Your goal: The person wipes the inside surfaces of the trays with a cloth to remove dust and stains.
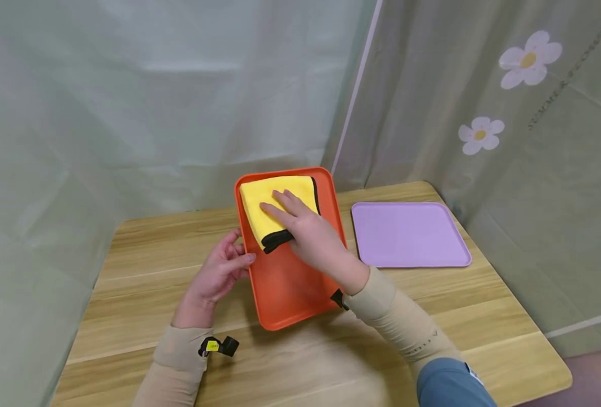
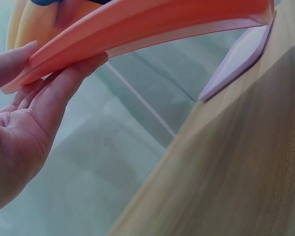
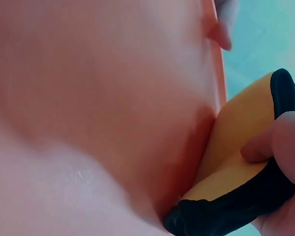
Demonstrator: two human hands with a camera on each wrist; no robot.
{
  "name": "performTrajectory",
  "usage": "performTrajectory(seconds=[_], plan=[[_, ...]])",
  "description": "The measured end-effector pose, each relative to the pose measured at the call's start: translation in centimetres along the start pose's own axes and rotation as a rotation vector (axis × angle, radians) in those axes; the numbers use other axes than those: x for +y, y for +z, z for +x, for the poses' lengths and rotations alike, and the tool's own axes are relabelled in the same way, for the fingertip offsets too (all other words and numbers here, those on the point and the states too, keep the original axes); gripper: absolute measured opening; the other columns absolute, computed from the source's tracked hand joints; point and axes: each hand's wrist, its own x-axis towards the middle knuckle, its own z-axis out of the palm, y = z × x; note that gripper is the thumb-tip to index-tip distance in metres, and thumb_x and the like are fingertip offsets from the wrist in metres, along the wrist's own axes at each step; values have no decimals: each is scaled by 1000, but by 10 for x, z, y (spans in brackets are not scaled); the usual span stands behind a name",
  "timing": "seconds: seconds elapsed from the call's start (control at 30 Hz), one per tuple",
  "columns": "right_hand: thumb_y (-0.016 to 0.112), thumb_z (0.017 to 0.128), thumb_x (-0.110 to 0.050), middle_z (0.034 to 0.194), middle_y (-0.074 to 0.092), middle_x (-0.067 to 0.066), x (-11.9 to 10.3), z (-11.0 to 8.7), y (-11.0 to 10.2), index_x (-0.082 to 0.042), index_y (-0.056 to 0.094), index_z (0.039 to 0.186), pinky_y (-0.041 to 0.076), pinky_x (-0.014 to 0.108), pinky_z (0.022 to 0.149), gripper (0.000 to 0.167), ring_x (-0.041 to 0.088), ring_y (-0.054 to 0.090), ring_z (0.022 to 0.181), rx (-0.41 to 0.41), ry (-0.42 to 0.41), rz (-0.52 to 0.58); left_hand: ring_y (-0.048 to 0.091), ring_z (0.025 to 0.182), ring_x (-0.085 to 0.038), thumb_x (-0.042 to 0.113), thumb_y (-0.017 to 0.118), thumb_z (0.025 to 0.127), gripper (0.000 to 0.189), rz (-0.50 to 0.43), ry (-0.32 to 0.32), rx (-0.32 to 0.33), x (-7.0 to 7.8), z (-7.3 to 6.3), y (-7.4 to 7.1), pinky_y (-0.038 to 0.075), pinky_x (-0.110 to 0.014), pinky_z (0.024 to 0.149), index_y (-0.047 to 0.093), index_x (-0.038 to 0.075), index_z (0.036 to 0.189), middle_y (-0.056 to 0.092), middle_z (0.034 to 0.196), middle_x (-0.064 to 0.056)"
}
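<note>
An orange tray (image 1: 292, 288) is held tilted over the table, and in the left wrist view its underside shows. My left hand (image 1: 224, 265) grips its left long edge, thumb above the rim and fingers underneath. On the tray's upper part lies a folded yellow cloth (image 1: 267, 198) with black trim. My right hand (image 1: 315, 234) holds this cloth against the tray, its fingers spread over the top. In the right wrist view, the right thumb (image 3: 258, 150) presses into the yellow fabric beside the black trim.
A light purple tray (image 1: 409, 234) lies flat on the wooden table (image 1: 152, 277), near its right back edge. Pale curtains (image 1: 188, 102) hang around the back and sides, those at right printed with white flowers (image 1: 478, 135).
</note>
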Motion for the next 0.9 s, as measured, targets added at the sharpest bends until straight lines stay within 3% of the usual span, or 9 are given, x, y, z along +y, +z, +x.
performTrajectory(seconds=[0.07, 0.13, 0.27, 0.4, 0.57, 0.9], plan=[[72, 91, 11, 167, 43, 16, 0, 1, 2, -17, 54, 158, 61, 43, 95, 75, 37, 36, 156, -17, -12, -19, 75, 89, -16, -17, 50, 101, 46, 12, 0, -3, 0, 1, 0, 66, -38, 72, 46, 9, 139, 76, 102, -6], [71, 92, 9, 168, 40, 16, 0, 1, 4, -16, 51, 161, 55, 44, 106, 76, 37, 34, 157, -44, -26, -47, 75, 89, -16, -16, 51, 101, 46, 28, 0, -5, 0, 1, 0, 65, -37, 72, 46, 10, 138, 76, 102, -6], [70, 93, 10, 171, 34, 16, 1, 3, 7, -13, 44, 164, 30, 44, 126, 79, 37, 27, 160, -90, -55, -128, 76, 91, -18, -15, 52, 102, 46, 56, 3, 0, 1, 1, 1, 66, -38, 72, 44, 10, 139, 76, 104, -7], [63, 95, 14, 174, 27, 17, 3, 4, 10, -7, 38, 166, 16, 42, 129, 78, 36, 21, 162, -107, -85, -207, 77, 93, -19, -15, 53, 102, 47, 62, 1, 7, 3, 2, 2, 66, -39, 74, 45, 10, 141, 77, 105, -7], [56, 98, 18, 176, 19, 17, 4, 5, 12, -8, 33, 168, 14, 44, 129, 78, 36, 15, 163, -110, -111, -223, 77, 93, -19, -15, 53, 101, 47, 75, 1, 7, 3, 1, 4, 66, -39, 75, 46, 11, 140, 77, 107, -8], [52, 90, 24, 178, 12, 14, 2, 8, 12, -14, 29, 170, 9, 45, 131, 91, 35, 5, 164, -112, -105, -178, 77, 93, -20, -13, 57, 101, 48, 124, -4, 16, 6, 2, 6, 66, -40, 75, 44, 11, 141, 77, 108, -8]])
